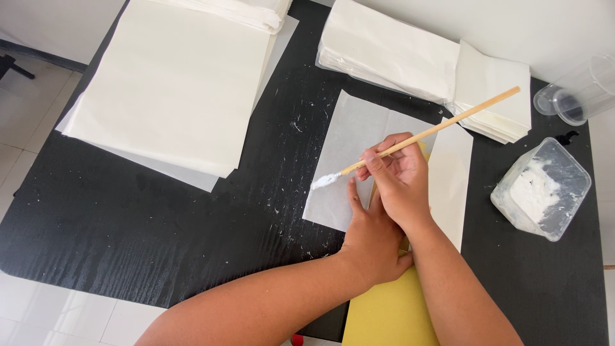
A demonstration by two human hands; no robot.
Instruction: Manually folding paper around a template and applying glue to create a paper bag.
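Black tabletop [160, 224]; translucent paper sheet [349, 138] lies mid-table under flat, unclenched left hand [371, 237]; right hand [397, 179] pinches wooden stick [442, 128], white paste on its tip; at right, square plastic tub [544, 189] holds white paste; clear cup [580, 90] lies sideways behind it.

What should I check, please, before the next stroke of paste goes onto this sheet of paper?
1. Stick loaded: the wooden stick in the right hand has white paste on its tip. Ok.
2. Sheet held down: the left hand presses flat on the white sheet. Ok.
3. Tip on target: the tip sits at the sheet's left edge. Ok.
4. Paste supply: the clear tub holds white paste, lid off. Ok.
5. Work surface clean: the black mat is speckled with white flecks. Not ok.
6. Paste coverage so far: white on white. Cannot tell.
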